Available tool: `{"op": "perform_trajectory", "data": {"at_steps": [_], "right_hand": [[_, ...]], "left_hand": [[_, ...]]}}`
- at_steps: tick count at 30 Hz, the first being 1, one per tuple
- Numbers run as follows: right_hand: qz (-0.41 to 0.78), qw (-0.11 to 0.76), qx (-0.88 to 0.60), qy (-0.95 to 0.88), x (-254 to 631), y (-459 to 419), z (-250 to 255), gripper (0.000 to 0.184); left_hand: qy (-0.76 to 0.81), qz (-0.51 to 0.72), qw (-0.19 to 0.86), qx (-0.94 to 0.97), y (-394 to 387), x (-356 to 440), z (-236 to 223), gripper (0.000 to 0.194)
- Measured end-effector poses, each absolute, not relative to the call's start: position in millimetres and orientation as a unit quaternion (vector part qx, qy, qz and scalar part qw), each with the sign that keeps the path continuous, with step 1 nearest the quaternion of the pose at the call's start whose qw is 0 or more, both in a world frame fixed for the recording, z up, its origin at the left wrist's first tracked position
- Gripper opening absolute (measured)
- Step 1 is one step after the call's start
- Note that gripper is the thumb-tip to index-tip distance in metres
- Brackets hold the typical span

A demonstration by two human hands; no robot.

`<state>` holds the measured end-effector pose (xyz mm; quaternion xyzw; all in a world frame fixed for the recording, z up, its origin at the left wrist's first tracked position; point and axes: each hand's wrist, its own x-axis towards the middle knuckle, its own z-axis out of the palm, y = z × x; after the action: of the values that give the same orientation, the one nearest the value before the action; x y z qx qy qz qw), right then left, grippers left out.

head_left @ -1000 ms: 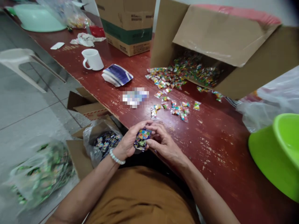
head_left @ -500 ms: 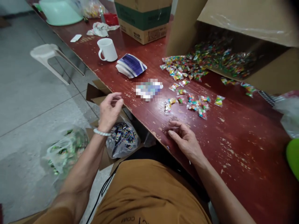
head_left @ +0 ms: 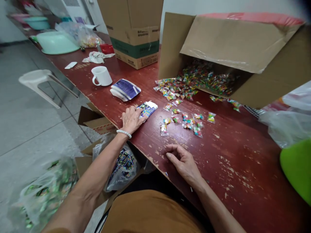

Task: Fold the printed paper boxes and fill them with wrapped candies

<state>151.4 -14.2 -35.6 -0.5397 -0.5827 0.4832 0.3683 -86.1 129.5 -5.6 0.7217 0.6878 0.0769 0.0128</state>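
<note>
My left hand [head_left: 132, 119], a pale bead bracelet on its wrist, lies with fingers stretched against the near end of a small stack of flat printed cartons [head_left: 148, 109]. Their faces are blue and colourful, with white flaps at the far end. My right hand [head_left: 184, 161] rests by the table's near edge, fingers loosely curved and apart, holding nothing. Beyond it lie several small clear packets of colourful candy [head_left: 188, 124]. A fanned pile of purple and white cartons [head_left: 125, 89] sits past my left hand.
A tipped cardboard box [head_left: 218, 45] spills candy packets onto the red table [head_left: 233, 155]. A white mug [head_left: 103, 76] and a closed carton [head_left: 136, 42] stand farther back. Below the edge is a bag of dark wrappers [head_left: 125, 165]. A white stool [head_left: 36, 77] stands left.
My left hand has moved forward from beyond the table edge onto the small stack of cartons. My right hand stays in about the same place. The view has tilted up.
</note>
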Motion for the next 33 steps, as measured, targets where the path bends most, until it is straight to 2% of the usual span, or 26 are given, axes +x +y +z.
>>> {"op": "perform_trajectory", "data": {"at_steps": [2, 4, 7, 10, 13, 16, 19, 21, 23, 25, 27, 30, 33], "right_hand": [[0.478, 0.369, -0.537, -0.589, 151.1, -14.5, -35.8, 0.023], [0.477, 0.368, -0.533, -0.594, 150.9, -14.7, -35.7, 0.022], [0.48, 0.37, -0.53, -0.593, 150.5, -14.3, -35.8, 0.02], [0.487, 0.375, -0.531, -0.583, 150.2, -13.6, -37.2, 0.021], [0.512, 0.382, -0.53, -0.558, 150.4, -13.4, -38.3, 0.024], [0.563, 0.41, -0.516, -0.498, 149.8, -11.7, -35.2, 0.031], [0.58, 0.474, -0.512, -0.422, 145.4, -5.6, -25.3, 0.048], [0.568, 0.523, -0.5, -0.393, 140.5, -0.4, -16.2, 0.054], [0.557, 0.557, -0.471, -0.397, 135.5, 2.8, -7.3, 0.046], [0.568, 0.559, -0.44, -0.414, 132.2, 1.7, -0.3, 0.031], [0.604, 0.526, -0.418, -0.428, 131.3, -3.6, 4.4, 0.025], [0.659, 0.469, -0.386, -0.443, 134.0, -14.1, 8.4, 0.025], [0.708, 0.433, -0.348, -0.436, 137.7, -20.7, 11.3, 0.042]], "left_hand": [[0.699, 0.089, 0.025, 0.709, 133.7, -87.1, -2.8, 0.057], [0.711, 0.119, 0.029, 0.692, 141.2, -91.2, -0.6, 0.072], [0.712, 0.19, 0.101, 0.668, 154.5, -102.1, -0.6, 0.085], [0.702, 0.246, 0.18, 0.643, 164.4, -111.7, -3.1, 0.063], [0.699, 0.305, 0.206, 0.613, 167.9, -113.4, -2.6, 0.046], [0.684, 0.377, 0.262, 0.567, 158.9, -106.8, 4.8, 0.05], [0.645, 0.418, 0.342, 0.54, 125.9, -92.7, 15.3, 0.054], [0.605, 0.413, 0.421, 0.536, 90.9, -80.2, 20.0, 0.05], [0.516, 0.359, 0.603, 0.492, 53.2, -66.9, 21.5, 0.042], [0.414, 0.299, 0.733, 0.45, 21.9, -54.9, 20.2, 0.04], [0.309, 0.243, 0.825, 0.407, 2.5, -45.4, 16.9, 0.044], [0.213, 0.195, 0.882, 0.372, -7.4, -36.5, 10.0, 0.054], [0.216, 0.22, 0.875, 0.373, -8.1, -31.8, 4.6, 0.058]]}}
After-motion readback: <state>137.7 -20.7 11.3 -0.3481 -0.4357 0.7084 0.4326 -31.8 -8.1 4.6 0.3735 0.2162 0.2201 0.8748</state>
